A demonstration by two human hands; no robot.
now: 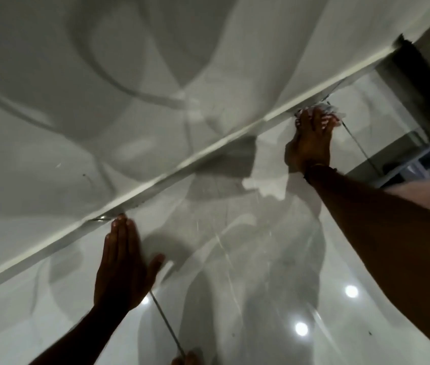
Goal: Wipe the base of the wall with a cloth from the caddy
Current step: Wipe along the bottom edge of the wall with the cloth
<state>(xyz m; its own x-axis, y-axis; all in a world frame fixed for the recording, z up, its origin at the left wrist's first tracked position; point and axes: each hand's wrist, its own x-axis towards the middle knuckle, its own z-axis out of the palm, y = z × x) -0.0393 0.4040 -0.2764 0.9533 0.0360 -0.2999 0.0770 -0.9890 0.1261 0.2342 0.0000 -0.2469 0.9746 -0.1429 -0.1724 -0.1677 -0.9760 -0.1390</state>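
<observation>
A white skirting strip (182, 164) runs diagonally from lower left to upper right, where the grey wall (103, 88) meets the glossy floor (235, 259). My right hand (311, 138) presses a crumpled white cloth (332, 111) against the base of the wall at the upper right; the cloth shows only past my fingertips. My left hand (121, 262) lies flat on the floor with fingers together and thumb spread, its fingertips touching the strip. It holds nothing.
A dark door frame or gap (419, 69) ends the wall at the upper right. A blue-and-white caddy or crate (424, 159) stands at the right edge behind my right arm. Ceiling lights reflect in the floor tiles. Toes (186, 359) show at the bottom edge.
</observation>
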